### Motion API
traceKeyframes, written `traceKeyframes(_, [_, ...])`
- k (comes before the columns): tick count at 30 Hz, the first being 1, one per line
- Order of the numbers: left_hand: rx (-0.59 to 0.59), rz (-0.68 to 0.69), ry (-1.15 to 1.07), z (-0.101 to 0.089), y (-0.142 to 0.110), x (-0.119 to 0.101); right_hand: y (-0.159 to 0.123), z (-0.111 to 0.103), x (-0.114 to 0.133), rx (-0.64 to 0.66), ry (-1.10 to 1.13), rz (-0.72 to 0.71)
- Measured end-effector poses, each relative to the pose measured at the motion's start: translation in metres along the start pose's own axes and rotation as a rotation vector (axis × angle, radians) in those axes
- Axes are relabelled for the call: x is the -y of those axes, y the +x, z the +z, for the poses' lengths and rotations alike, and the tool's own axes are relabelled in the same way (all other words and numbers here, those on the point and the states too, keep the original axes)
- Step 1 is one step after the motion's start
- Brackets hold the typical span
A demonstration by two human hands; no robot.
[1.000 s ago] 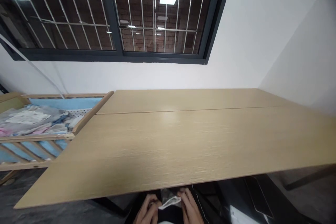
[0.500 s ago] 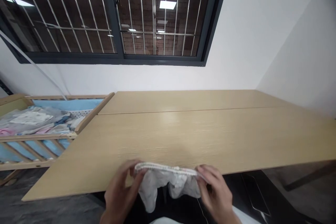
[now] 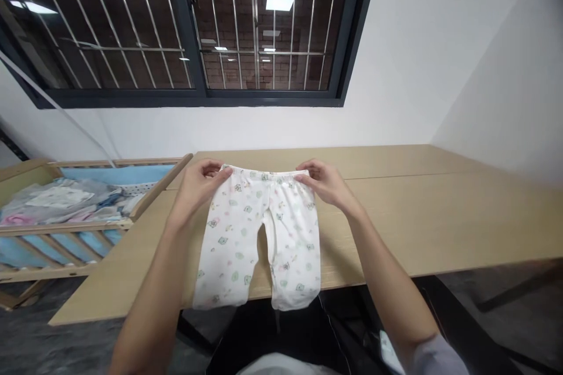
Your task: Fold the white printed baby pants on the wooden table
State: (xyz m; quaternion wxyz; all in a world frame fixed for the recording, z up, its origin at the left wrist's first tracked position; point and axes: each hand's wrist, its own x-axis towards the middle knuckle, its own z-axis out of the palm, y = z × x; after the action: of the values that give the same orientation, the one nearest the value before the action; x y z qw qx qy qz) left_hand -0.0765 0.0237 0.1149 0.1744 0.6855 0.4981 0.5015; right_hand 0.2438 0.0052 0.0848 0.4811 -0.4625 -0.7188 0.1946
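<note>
A small pair of white baby trousers [image 3: 237, 228], printed with green and pink figures, hangs stretched by its waistband between my two hands. My left hand [image 3: 203, 180] pinches the waistband's left corner, thumb in front. The right corner is pinched the same way by my right hand [image 3: 323, 181]. Both legs of the trousers fall toward me, their hems reaching the front edge of the wooden table [image 3: 417, 217]. A gap between the legs shows the tabletop. Whether the cloth lies on the table or is held just above it, I cannot tell.
Left of the table stands a wooden cot [image 3: 65, 226] with blue lining, heaped with clothes and a clear plastic bag [image 3: 61, 194]. Beyond the table are a white wall [image 3: 387, 105] and a dark-framed window [image 3: 264, 96] with bars.
Both hands have moved forward and up over the table, carrying the trousers. The cloth was bunched near the table's front edge; now its legs hang spread out, print showing.
</note>
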Motion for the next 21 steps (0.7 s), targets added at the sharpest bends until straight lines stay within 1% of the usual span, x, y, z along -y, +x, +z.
traceKeyframes(2, [0.136, -0.036, 0.068, 0.008, 0.023, 0.023, 0.026, 0.006, -0.026, 0.152, 0.017, 0.082])
traceKeyframes(4, [0.236, -0.109, 0.136, 0.022, 0.042, 0.049, 0.046, 0.018, -0.053, 0.237, -0.009, 0.161])
traceKeyframes(7, [0.291, -0.204, 0.220, 0.049, 0.061, 0.087, 0.066, 0.042, -0.087, 0.282, -0.111, 0.253])
traceKeyframes(11, [0.329, -0.293, 0.328, 0.083, 0.078, 0.129, 0.086, 0.072, -0.122, 0.258, -0.210, 0.305])
traceKeyframes(13, [0.345, -0.325, 0.380, 0.096, 0.087, 0.144, 0.095, 0.084, -0.138, 0.228, -0.241, 0.321])
traceKeyframes(16, [0.358, -0.361, 0.455, 0.109, 0.099, 0.161, 0.109, 0.097, -0.159, 0.182, -0.288, 0.354])
traceKeyframes(19, [0.368, -0.390, 0.526, 0.119, 0.107, 0.169, 0.119, 0.107, -0.176, 0.158, -0.327, 0.378])
traceKeyframes(21, [0.378, -0.403, 0.568, 0.123, 0.107, 0.171, 0.123, 0.113, -0.184, 0.156, -0.351, 0.383])
